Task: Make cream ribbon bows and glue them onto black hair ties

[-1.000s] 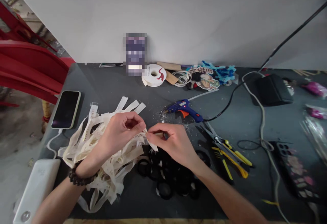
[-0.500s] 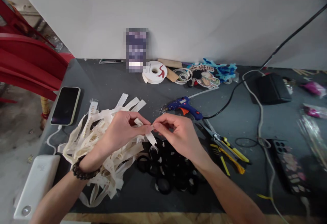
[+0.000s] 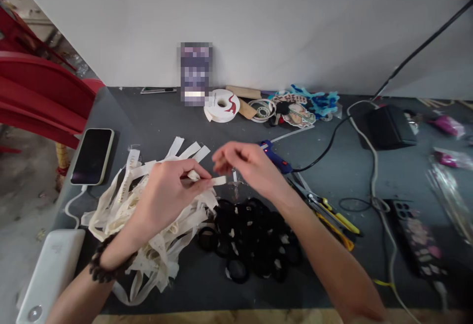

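My left hand [image 3: 172, 181] pinches a short piece of white ribbon [image 3: 219, 180], whose end sticks out to the right past the thumb. Beneath that hand lies a tangled pile of cream ribbon strips [image 3: 127, 210], some with printed lettering. My right hand [image 3: 246, 164] hovers apart from the ribbon, fingers loosely curved, with nothing visible in them. It covers the front of a blue glue gun [image 3: 279, 159], leaving the handle in sight. Whether it touches the gun is unclear. A heap of black hair ties [image 3: 254, 235] with small white bits lies below my hands.
Scissors and yellow-handled tools [image 3: 332, 215] lie right of my right forearm. A ribbon spool [image 3: 221, 106] stands by the wall. A phone [image 3: 92, 156] and white power bank [image 3: 51, 270] sit left. Cables [image 3: 375, 166] cross the right side, near another phone [image 3: 417, 235].
My right hand has let go of the ribbon and moved up, over the glue gun's front. My left hand has shifted slightly left and keeps the ribbon, now turned to point right.
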A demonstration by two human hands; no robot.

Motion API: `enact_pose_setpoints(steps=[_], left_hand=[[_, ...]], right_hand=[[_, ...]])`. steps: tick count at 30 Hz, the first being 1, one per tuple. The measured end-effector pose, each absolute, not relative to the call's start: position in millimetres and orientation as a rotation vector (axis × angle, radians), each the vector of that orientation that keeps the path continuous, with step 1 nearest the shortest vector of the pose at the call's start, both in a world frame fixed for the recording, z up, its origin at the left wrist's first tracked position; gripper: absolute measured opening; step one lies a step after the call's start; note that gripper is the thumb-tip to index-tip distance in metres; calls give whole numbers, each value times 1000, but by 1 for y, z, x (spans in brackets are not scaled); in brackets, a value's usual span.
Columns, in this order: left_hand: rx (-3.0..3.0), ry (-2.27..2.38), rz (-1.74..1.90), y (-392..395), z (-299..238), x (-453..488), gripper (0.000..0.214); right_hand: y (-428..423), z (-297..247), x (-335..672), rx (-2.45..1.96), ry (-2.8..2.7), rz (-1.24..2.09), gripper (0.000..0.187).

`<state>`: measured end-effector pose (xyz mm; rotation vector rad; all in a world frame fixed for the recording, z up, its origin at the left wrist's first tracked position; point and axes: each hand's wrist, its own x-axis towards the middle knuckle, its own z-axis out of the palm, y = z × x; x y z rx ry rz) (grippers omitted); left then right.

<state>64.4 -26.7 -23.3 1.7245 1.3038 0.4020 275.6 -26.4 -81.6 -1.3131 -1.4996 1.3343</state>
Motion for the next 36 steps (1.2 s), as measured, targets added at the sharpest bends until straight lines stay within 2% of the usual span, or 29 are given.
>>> enact_pose_setpoints(steps=[1, 3, 7, 10, 19, 26, 32, 36], left_hand=[[1784, 1303, 389, -28, -17, 62, 12], [1869, 1266, 325, -32, -6, 58, 10], [1945, 1170, 174, -43, 8, 55, 9], [1974, 1133, 104, -53, 14, 53, 11], [1893, 1049, -5, -75, 19, 41, 15], [1867, 1037, -9, -76, 14, 43, 14], [1858, 1045, 17, -76, 17, 43, 13], [1900, 1045, 56, -76, 17, 40, 23]], right_hand=[[-8, -85, 273, -1304, -1480, 1241, 37], [36, -95, 260, -1379, -1374, 807, 41], [128, -122, 209, -1581, -1337, 336, 91], [175, -136, 172, -1724, -1166, 207, 104], [200, -149, 155, -1758, -1011, 243, 81], [210, -155, 154, -1790, -1023, 161, 74], [208, -152, 153, -1829, -1048, 216, 79], [206, -150, 155, -1801, -1026, 191, 76]])
